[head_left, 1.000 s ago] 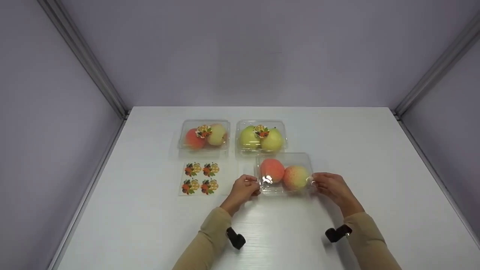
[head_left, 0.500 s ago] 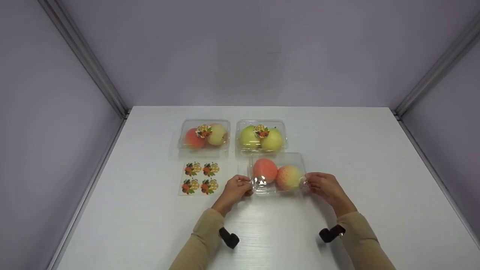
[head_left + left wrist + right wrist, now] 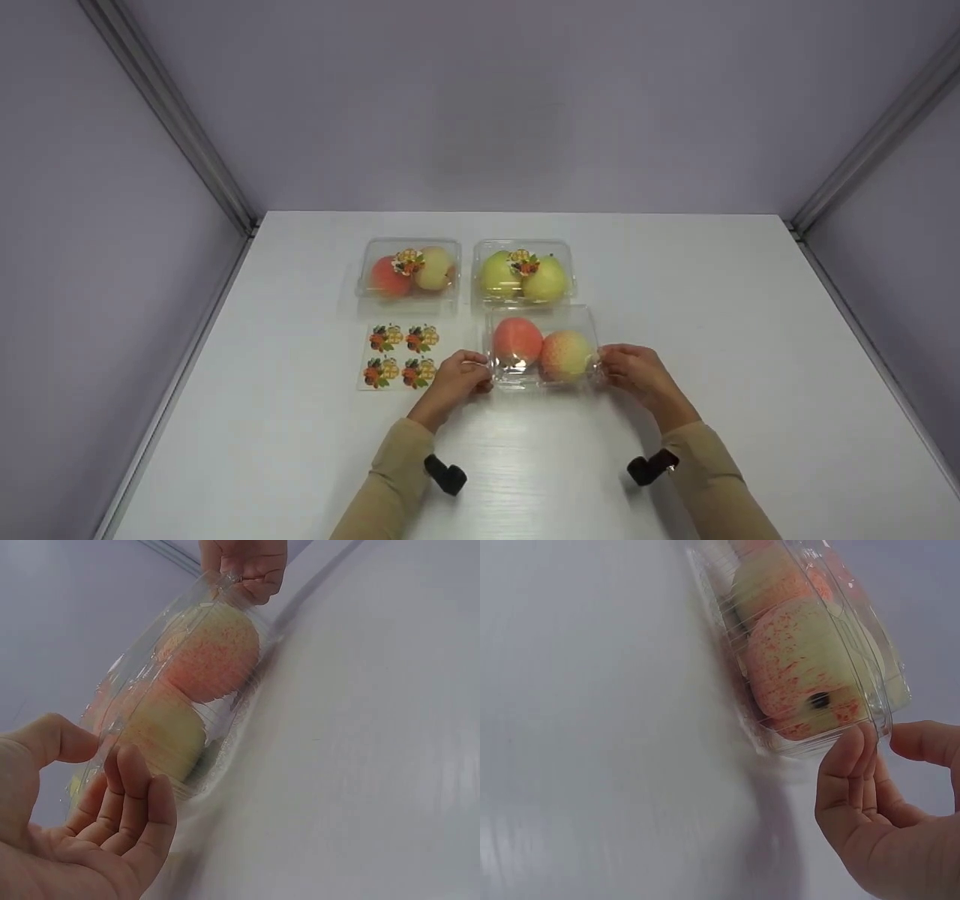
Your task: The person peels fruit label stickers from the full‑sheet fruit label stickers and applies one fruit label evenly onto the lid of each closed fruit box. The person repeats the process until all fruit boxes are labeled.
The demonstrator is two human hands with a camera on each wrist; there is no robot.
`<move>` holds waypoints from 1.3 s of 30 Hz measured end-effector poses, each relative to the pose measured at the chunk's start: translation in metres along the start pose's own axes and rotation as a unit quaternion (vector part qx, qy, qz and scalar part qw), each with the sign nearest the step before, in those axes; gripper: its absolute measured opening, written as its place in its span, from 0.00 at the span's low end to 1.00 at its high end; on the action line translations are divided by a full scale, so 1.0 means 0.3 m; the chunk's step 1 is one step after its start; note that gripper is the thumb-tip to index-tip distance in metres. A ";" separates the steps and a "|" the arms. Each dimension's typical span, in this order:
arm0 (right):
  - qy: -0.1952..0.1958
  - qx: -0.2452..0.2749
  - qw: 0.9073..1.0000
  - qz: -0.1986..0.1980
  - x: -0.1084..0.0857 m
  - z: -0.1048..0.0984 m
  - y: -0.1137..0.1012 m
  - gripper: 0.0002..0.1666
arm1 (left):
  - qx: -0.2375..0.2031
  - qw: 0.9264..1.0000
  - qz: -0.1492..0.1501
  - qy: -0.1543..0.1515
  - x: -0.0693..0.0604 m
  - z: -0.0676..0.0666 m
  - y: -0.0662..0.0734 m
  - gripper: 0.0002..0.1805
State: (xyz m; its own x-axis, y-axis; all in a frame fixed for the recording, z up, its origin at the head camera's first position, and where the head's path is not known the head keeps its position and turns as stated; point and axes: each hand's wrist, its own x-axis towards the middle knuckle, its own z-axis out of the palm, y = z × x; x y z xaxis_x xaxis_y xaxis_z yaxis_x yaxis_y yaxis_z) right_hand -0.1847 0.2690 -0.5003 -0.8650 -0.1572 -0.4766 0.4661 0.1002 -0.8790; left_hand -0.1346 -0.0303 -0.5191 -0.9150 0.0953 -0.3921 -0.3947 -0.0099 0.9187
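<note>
A clear plastic clamshell box (image 3: 566, 319) with its lid down holds a reddish fruit (image 3: 517, 341) and a yellow-and-red speckled fruit (image 3: 566, 356). My left hand (image 3: 454, 382) pinches the rim at the box's left end. At the other end my right hand (image 3: 641, 379) pinches the rim. In the left wrist view the thumb and fingers of the left hand (image 3: 105, 832) meet at the box's edge, the other fingers curled below. The right wrist view has the right hand (image 3: 885, 817) gripping the edge flange beside a fruit with a dark spot (image 3: 819, 700).
Behind stand two more clear boxes: one with a red and a pale fruit (image 3: 433, 268), one with two green fruits (image 3: 544, 281). Each bears a fruit sticker (image 3: 523, 262) on its lid. A sticker sheet (image 3: 403, 357) lies left of my left hand on the white table (image 3: 247, 420).
Both hands have slid the box to the left, nearer the sticker sheet, keeping hold of its two ends. The two rear boxes and the sheet have stayed put.
</note>
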 end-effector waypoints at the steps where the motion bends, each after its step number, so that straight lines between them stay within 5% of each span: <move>1: -0.002 0.000 1.000 0.000 0.001 0.004 0.000 0.17 | -0.001 1.000 -0.001 0.001 -0.001 -0.005 0.001 0.17; 10: -0.008 -0.006 1.000 -0.007 0.000 0.035 -0.003 0.22 | -0.001 1.000 -0.008 0.007 -0.006 -0.034 0.000 0.15; 23: -0.016 0.004 1.000 0.000 -0.004 0.059 0.002 0.14 | 0.003 1.000 -0.002 0.021 -0.012 -0.059 -0.008 0.15; 33: -0.020 -0.005 1.000 -0.005 -0.012 0.057 -0.002 0.11 | 0.063 0.997 0.027 0.039 -0.032 -0.062 0.005 0.16; 39: -0.017 -0.001 1.000 -0.009 -0.012 0.058 0.001 0.18 | 0.109 0.991 0.049 0.057 -0.021 -0.087 0.014 0.16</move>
State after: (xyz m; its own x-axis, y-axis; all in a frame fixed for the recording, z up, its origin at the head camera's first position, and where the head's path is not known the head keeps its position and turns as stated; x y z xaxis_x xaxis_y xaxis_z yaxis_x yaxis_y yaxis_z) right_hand -0.1784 0.2525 -0.4990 -0.8662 -0.1919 -0.4614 0.4506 0.0993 -0.8872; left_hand -0.1327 -0.0569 -0.5140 -0.9564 -0.0090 -0.2918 -0.2875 0.2035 0.9359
